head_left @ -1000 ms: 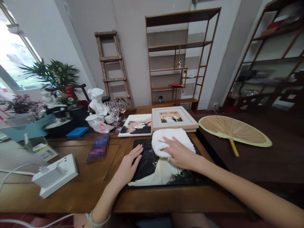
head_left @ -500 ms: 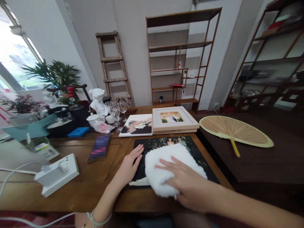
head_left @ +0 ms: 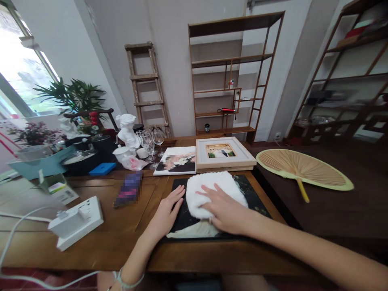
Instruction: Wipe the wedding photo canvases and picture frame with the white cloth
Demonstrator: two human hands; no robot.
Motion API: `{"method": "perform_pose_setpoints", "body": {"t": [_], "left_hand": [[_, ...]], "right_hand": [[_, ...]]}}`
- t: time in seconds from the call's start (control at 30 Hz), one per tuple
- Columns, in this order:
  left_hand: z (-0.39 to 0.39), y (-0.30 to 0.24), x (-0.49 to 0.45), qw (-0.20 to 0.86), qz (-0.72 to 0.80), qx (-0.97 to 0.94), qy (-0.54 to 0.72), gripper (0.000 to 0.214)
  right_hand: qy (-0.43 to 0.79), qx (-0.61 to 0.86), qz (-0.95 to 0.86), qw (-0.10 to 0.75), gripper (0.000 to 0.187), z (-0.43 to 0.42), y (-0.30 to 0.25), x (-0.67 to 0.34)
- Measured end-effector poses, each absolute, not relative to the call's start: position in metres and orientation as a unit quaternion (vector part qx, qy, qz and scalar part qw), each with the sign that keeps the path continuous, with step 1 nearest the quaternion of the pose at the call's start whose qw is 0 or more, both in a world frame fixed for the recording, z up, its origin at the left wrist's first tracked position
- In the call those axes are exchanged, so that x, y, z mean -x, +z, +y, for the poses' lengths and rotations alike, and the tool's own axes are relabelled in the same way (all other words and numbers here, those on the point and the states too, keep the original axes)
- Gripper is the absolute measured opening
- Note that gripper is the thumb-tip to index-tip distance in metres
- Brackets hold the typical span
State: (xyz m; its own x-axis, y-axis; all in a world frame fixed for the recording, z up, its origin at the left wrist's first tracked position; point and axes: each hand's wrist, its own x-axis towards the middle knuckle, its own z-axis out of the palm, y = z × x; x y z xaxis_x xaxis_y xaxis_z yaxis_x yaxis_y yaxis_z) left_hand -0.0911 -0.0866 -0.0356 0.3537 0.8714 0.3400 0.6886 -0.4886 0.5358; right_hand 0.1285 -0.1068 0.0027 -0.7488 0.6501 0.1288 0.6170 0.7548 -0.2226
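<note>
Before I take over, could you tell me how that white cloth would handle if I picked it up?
Probably floppy: the white cloth bunches into soft folds under the right hand. Likely light for its size, as it looks fluffy. Pushed, it may glide easily over the smooth photo print on which the left hand also rests.

Three pictures (head_left: 250,194), one cloth (head_left: 212,186)

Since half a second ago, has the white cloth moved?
Yes. The white cloth under the right hand has slid away from the person, toward the framed picture, uncovering the near part of the dark photo.
</note>
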Motion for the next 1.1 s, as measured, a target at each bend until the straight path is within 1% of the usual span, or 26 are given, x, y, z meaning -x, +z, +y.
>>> {"method": "perform_pose_setpoints", "body": {"t": [0.2,0.27,0.33,0.4,0.53,0.7,0.8,0.87,0.97,1.1], "left_hand": [[-0.088,-0.034,0.09,0.156,0.483,-0.807,0.301,0.037],[-0.088,-0.034,0.09,0.156,0.484,-0.807,0.299,0.037],[-0.088,-0.034,0.09,0.157,0.487,-0.806,0.297,0.038],[-0.088,-0.034,0.09,0.157,0.49,-0.805,0.294,0.039],[-0.089,-0.034,0.09,0.157,0.485,-0.806,0.301,0.038],[-0.089,-0.033,0.091,0.166,0.482,-0.803,0.308,0.038],[-0.089,-0.032,0.09,0.189,0.487,-0.789,0.322,0.038],[-0.089,-0.03,0.089,0.219,0.5,-0.766,0.338,0.04],[-0.091,-0.025,0.088,0.266,0.511,-0.731,0.367,0.044],[-0.094,-0.019,0.086,0.28,0.516,-0.712,0.385,0.046]], "right_hand": [[0.112,0.295,-0.948,0.037,0.031,-0.173,0.002,-0.13],[0.131,0.28,-0.951,0.025,0.036,-0.178,0.004,-0.132],[0.149,0.28,-0.947,0.048,0.044,-0.172,0.007,-0.135],[0.154,0.295,-0.939,0.084,0.049,-0.158,0.009,-0.138],[0.126,0.357,-0.919,0.11,0.047,-0.117,0.011,-0.14],[0.071,0.419,-0.895,0.133,0.039,-0.077,0.008,-0.138],[0.066,0.42,-0.896,0.132,0.043,-0.077,0.006,-0.132],[0.066,0.406,-0.902,0.128,0.047,-0.089,0.005,-0.126],[0.08,0.358,-0.924,0.11,0.046,-0.113,0.006,-0.117],[0.113,0.251,-0.958,0.078,0.044,-0.137,0.008,-0.111]]}}
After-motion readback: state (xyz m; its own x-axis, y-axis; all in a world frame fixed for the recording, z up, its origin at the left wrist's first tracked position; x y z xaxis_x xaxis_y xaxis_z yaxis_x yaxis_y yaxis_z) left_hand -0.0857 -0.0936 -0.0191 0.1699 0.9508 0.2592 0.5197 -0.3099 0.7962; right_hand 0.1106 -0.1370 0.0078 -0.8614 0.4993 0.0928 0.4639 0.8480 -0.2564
